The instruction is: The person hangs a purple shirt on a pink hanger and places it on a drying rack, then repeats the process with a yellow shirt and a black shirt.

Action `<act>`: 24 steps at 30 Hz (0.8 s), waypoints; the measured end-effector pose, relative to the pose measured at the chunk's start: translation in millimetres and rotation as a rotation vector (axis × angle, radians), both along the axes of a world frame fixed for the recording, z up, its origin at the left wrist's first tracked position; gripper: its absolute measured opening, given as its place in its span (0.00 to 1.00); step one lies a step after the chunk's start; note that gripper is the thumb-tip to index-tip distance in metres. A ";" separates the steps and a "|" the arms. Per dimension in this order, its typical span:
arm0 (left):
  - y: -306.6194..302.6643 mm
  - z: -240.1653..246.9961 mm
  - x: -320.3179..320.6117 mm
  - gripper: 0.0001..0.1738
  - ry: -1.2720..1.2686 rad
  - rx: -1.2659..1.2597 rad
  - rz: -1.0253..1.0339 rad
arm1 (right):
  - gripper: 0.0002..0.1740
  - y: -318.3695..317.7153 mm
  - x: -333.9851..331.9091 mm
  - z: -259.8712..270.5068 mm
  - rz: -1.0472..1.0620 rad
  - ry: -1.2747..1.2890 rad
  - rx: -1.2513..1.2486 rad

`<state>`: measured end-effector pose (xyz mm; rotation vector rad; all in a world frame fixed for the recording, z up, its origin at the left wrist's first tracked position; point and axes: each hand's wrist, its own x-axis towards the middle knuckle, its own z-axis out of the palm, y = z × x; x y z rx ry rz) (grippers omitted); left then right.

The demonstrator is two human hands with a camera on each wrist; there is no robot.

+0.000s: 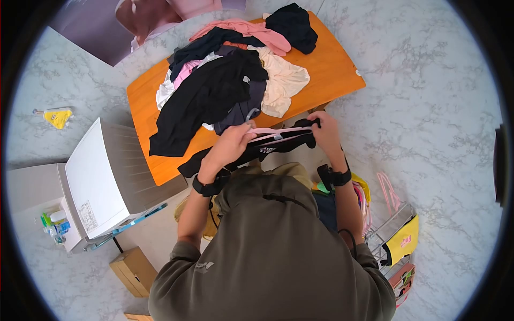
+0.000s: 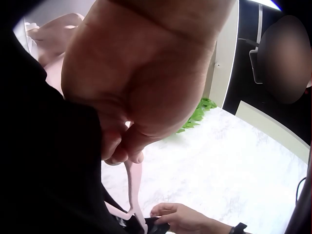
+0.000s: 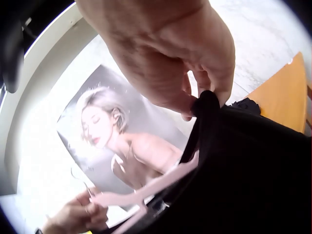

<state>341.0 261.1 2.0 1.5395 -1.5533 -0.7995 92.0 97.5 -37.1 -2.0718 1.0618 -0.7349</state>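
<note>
Black garment (image 1: 251, 152) is held in front of the chest, just off the near edge of the orange surface (image 1: 332, 64), stretched between both hands. A pink hanger (image 1: 276, 131) is seen lying along its top edge, metal hook toward the surface.

Left hand (image 1: 231, 143): fingers curled, one end of the pink hanger pinched between thumb and fingers, black fabric bunched beside it (left wrist view). Right hand (image 1: 324, 128): a fold of the black garment pinched between thumb and fingertips at the hanger's other end (right wrist view).

Progress, judged: hanging of this one garment is under way, not finished. The hanger looks partly inside or against the neckline. The right-hand shoulder is being pulled over the hanger's arm. Whether the left-hand shoulder is seated cannot be told, as it is hidden by the hand. The garment is not yet hung up anywhere.

Left to do, judged: a pile of clothes (image 1: 230, 80), black, pink and cream, is heaped unhung on the surface, so most of the work looks undone. Spare pink hangers (image 1: 388, 191) are seen by a wire basket (image 1: 393, 222) on the floor at the person's right. No finished hung garments are visible.
</note>
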 end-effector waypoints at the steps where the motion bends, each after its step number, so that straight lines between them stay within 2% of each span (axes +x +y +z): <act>1: -3.1 -5.9 -4.2 0.06 -0.024 -0.023 -0.018 | 0.11 7.9 7.1 5.3 0.028 0.025 -0.058; 3: -7.8 -8.9 -9.7 0.06 -0.085 -0.004 -0.039 | 0.10 18.1 15.1 5.5 0.080 0.075 -0.125; 7: -8.5 -2.7 -17.3 0.05 -0.127 0.000 -0.007 | 0.11 23.4 15.9 0.1 0.092 0.102 -0.080; 10: -8.2 -7.4 -17.9 0.08 -0.208 -0.033 0.049 | 0.11 20.3 8.3 -5.4 0.035 0.046 -0.088; 13: -3.8 -15.5 -12.9 0.09 -0.226 -0.063 0.086 | 0.12 10.7 -10.1 -11.4 -0.063 0.125 -0.152; 18: -4.4 -11.6 -17.5 0.09 -0.135 0.020 0.002 | 0.18 -5.8 -29.4 -36.3 -0.135 0.313 -0.095; 21: -5.9 -14.1 -27.7 0.09 -0.162 -0.038 0.024 | 0.15 -9.9 -29.0 -41.1 -0.195 0.357 -0.024; 24: -6.2 -17.0 -29.3 0.10 -0.155 -0.031 -0.052 | 0.17 -19.6 -33.3 -43.0 -0.107 0.296 0.044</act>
